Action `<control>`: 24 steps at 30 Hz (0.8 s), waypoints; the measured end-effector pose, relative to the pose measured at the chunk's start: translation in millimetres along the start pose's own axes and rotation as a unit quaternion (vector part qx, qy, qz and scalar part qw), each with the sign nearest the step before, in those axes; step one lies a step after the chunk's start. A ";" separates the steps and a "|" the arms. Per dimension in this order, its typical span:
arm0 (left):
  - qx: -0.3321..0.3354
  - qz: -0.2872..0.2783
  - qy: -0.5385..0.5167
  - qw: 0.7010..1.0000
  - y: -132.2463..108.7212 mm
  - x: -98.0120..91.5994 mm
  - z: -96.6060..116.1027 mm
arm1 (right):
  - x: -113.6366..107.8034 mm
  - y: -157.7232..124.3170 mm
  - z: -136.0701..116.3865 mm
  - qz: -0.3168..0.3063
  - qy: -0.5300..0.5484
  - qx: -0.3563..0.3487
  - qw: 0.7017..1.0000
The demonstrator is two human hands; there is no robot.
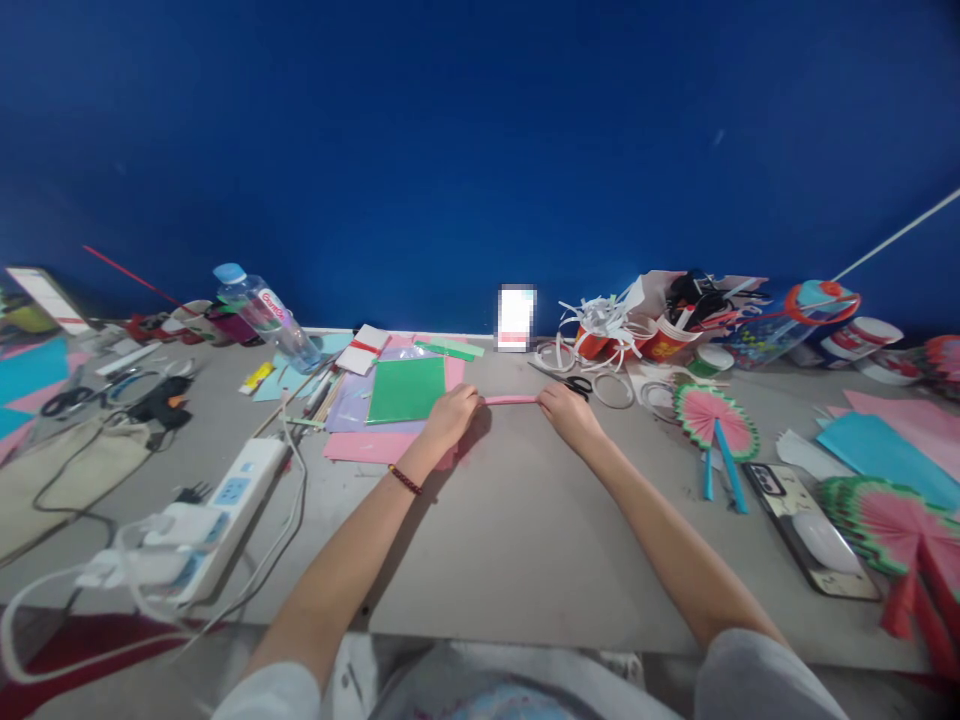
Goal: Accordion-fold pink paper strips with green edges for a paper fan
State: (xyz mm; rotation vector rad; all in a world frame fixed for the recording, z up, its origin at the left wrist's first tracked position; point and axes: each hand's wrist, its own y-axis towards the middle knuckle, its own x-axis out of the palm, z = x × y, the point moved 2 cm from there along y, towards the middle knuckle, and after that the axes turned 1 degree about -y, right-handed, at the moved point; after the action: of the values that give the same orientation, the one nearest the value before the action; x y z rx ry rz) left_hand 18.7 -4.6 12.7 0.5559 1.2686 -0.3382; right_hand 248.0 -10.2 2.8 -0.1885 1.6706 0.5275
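A narrow pink folded paper strip [510,400] stretches level between my two hands over the grey table. My left hand [454,415] grips its left end with closed fingers, beside a green paper sheet [406,390] that lies on purple and pink sheets. Its right end is pinched in my right hand [568,412], just in front of a pair of black-handled scissors [577,385]. My fingers cover both ends of the strip.
A tilted water bottle [270,315] and a white power strip [232,510] with cables are on the left. Paper cups [667,342] of scraps stand behind my right hand. Pink-and-green paper fans [716,420] and a phone [810,530] lie right. A lit screen [516,318] leans against the blue wall.
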 end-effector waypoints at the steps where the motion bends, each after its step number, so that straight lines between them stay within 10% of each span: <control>1: -0.001 -0.003 0.005 1.000 -0.5 -0.3 1.4 | 0.2 -0.3 -0.6 -0.001 -0.003 0.002 1.000; 24: -0.056 0.002 0.046 0.997 -25.4 8.7 46.7 | 10.1 -18.7 -44.1 -0.016 -0.089 0.077 0.993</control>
State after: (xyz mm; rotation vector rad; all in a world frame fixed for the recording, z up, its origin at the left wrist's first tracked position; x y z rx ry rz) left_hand 45.0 -51.4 8.1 0.4824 1.3661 -0.2391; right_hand 214.6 -44.5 -7.7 -0.0533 1.5239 0.3767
